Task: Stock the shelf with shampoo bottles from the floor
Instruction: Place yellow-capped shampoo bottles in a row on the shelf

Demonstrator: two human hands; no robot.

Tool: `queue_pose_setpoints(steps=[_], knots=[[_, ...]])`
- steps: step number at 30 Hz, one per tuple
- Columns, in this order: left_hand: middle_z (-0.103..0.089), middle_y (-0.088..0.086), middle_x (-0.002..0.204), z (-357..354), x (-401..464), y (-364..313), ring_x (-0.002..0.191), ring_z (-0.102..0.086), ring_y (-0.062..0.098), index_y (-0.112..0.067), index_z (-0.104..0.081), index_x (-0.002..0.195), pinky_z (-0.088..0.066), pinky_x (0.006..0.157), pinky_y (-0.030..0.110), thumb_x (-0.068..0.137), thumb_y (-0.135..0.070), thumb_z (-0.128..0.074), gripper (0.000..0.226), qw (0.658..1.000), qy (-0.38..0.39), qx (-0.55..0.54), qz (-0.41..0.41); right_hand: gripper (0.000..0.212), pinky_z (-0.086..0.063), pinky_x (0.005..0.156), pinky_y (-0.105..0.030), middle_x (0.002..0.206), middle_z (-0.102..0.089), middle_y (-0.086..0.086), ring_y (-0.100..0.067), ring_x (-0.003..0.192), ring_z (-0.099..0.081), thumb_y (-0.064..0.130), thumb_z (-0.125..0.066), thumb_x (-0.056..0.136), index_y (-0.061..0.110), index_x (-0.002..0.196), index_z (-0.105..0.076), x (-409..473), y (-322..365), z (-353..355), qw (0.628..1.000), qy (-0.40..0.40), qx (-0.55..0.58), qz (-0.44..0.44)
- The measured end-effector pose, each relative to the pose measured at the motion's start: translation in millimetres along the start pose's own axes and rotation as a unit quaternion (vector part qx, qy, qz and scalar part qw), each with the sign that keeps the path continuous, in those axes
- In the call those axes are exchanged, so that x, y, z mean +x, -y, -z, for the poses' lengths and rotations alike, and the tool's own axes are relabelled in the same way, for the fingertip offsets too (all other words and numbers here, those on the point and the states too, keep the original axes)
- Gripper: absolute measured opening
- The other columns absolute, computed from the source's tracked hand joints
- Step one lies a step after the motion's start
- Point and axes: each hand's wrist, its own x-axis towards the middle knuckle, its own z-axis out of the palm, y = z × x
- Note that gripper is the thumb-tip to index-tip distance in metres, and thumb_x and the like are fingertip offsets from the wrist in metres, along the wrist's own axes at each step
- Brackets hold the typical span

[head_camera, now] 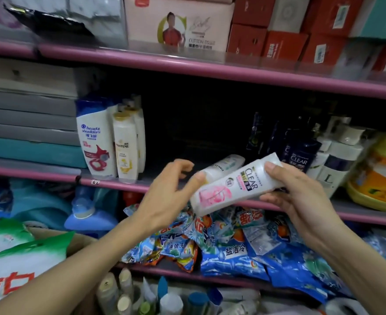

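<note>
At the far left of the middle shelf (128, 185), flat grey and teal boxes (30, 133) fill the bay; just beside them stand a Head & Shoulders bottle (96, 142) and upright Pantene bottles (124, 144), so treat that end as stocked. Your left hand (167, 194) hovers in front of the shelf lip with fingers loosely spread and gripping nothing; its thumb tip sits close to the base end of the Clear bottle (230, 186), though contact cannot be confirmed. A second white Pantene bottle (223, 165) lies on its side on the shelf, directly behind the one you carry. Your right hand (299, 196) grips the Clear bottle near its cap end, thumb on top and fingers curled beneath, holding it tilted in the air just ahead of the shelf edge. The step in hand appears to be placement: the bottle is lifted but not yet shelved. The open room is the dark gap in the centre of the shelf; to its right, dark Clear bottles (299, 153) and white bottles (333, 169) stand packed. Next, turn the bottle upright, clear the pink lip, and set it in the gap, avoiding the lying bottle. More bottles (128, 296) remain below, so stocking is likely well short of complete.
</note>
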Motion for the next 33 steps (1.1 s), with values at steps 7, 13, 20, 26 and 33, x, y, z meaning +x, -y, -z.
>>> queue_pose_setpoints(steps=[7,13,20,26,33], knots=[[-0.055,-0.014,0.091,8,-31,0,0.067,-0.055,0.010,-0.039,-0.027,0.117,-0.047,0.053,0.031,0.072,-0.044,-0.061,0.056,0.988,0.013,0.152,-0.035,0.041,-0.049,0.050,-0.018,0.070,-0.070,-0.005,-0.010,0.050,-0.059,0.029,-0.065,0.087,0.033,0.127,-0.054,10,-14,-70,0.988,0.058,-0.076,0.121],[-0.057,-0.011,0.086,15,-43,8,0.069,-0.059,0.013,-0.036,-0.030,0.111,-0.052,0.056,0.036,0.071,-0.043,-0.058,0.049,0.993,-0.021,0.116,-0.004,0.015,-0.049,0.051,-0.021,0.070,-0.069,0.005,-0.006,0.053,-0.060,0.024,-0.061,0.091,0.030,0.104,-0.055,8,-26,-103,0.974,0.054,-0.113,0.191],[-0.057,-0.009,0.096,10,-44,14,0.075,-0.060,0.018,-0.031,-0.028,0.109,-0.053,0.060,0.037,0.075,-0.044,-0.058,0.047,0.990,-0.015,0.142,0.010,0.006,-0.048,0.051,-0.019,0.067,-0.067,0.003,-0.001,0.051,-0.056,0.021,-0.058,0.093,0.025,0.097,-0.055,12,-32,-101,0.972,0.063,-0.118,0.193],[-0.059,-0.008,0.083,5,-36,13,0.064,-0.061,0.012,-0.032,-0.030,0.104,-0.053,0.053,0.035,0.075,-0.048,-0.060,0.044,0.994,-0.020,0.107,0.027,0.032,-0.046,0.048,-0.017,0.078,-0.069,-0.003,-0.007,0.054,-0.062,0.029,-0.066,0.087,0.023,0.113,-0.050,28,-31,-97,0.980,0.087,-0.133,0.121],[-0.064,-0.004,0.089,12,18,14,0.079,-0.063,0.013,-0.020,-0.045,0.101,-0.055,0.067,0.039,0.080,-0.038,-0.066,0.034,0.994,-0.057,-0.026,0.090,0.033,-0.050,0.068,-0.023,0.095,-0.063,0.009,-0.002,0.079,-0.061,0.031,-0.067,0.086,0.020,0.114,-0.053,73,11,-124,0.904,0.124,-0.297,0.281]])
